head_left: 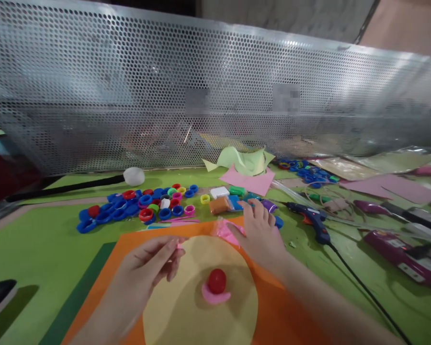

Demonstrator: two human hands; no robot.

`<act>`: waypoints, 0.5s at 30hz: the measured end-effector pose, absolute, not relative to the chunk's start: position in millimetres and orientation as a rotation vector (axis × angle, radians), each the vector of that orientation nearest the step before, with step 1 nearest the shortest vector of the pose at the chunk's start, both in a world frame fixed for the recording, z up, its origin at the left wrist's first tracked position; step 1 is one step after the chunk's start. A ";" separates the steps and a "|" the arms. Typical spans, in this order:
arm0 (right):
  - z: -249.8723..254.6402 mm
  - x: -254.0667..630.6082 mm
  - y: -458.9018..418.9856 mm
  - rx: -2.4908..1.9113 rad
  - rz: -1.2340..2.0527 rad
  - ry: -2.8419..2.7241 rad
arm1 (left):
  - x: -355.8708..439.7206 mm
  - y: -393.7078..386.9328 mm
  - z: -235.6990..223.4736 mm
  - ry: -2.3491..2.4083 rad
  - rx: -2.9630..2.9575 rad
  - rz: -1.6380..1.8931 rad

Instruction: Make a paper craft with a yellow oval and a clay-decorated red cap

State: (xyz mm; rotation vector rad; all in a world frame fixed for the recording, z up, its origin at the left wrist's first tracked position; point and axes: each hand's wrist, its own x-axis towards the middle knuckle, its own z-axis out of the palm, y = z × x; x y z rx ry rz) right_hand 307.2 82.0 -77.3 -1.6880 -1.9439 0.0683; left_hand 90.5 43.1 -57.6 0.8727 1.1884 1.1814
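A small bit of pink clay-like material [180,246] is pinched between the thumb and fingers of my left hand [143,268], over the left edge of a pale yellow paper circle [201,254]. On this circle lie a red ball [217,281] and, against its near side, a pink crescent [216,298]. My right hand [260,235] is open, fingers apart, over several small colored packets. Its thumb is beside a crumpled pink packet [224,230]; whether it touches is unclear. Blue [234,203], orange-brown [219,205] and purple [269,206] packets lie around its fingertips.
Beneath the circle is an orange sheet [107,278]. Colored bottle-cap rings [118,211] lie to the left, near a white-tipped black stick [133,176]. A corded glue gun [318,223] and a magenta device [398,254] sit at right. Perforated metal [147,96] stands behind.
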 end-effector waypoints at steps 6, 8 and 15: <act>-59.4 295.8 64.7 -1.366 0.163 -2.114 | 87.3 43.4 -63.5 1.219 0.876 1.096; -58.1 292.6 58.9 -1.231 0.259 -2.133 | 86.9 43.5 -63.7 1.257 0.898 1.080; -63.8 283.8 43.9 -0.836 0.423 -2.257 | 97.7 36.5 -66.7 1.136 0.980 1.020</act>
